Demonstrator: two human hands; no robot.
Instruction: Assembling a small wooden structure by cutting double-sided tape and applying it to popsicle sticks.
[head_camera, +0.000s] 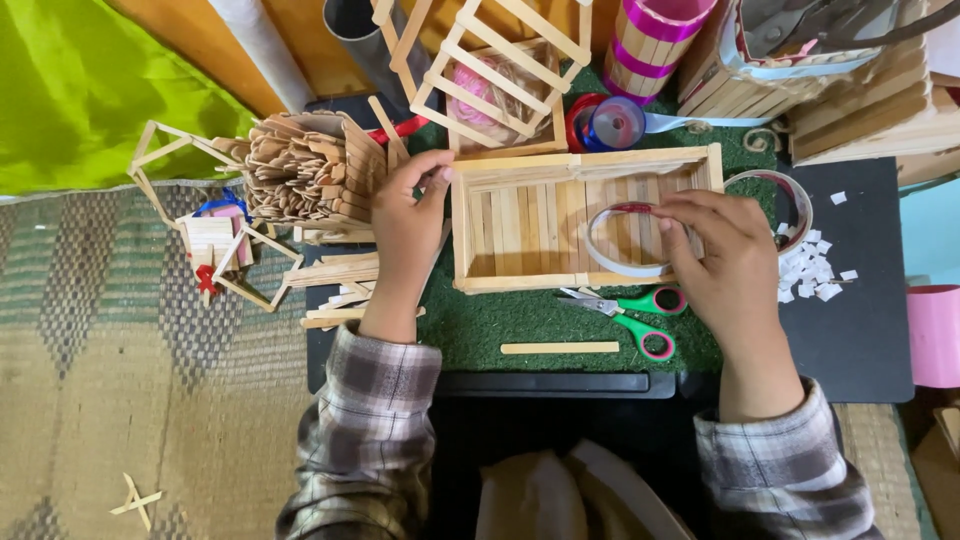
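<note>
Tray (520, 225) steadied w/ left hand (408, 225); tape roll (625, 240) pinched by right hand (725, 255).
Tray's long axis runs left-right; roll held over its right half.

Green-handled scissors (640, 312) lie lower centre; a heap of wooden sticks (305, 168) upper left; green cloth (90, 85) far left.

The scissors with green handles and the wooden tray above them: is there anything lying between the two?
In the head view, only bare green mat shows between the scissors and the wooden tray; their blades lie just below its front wall.
</note>
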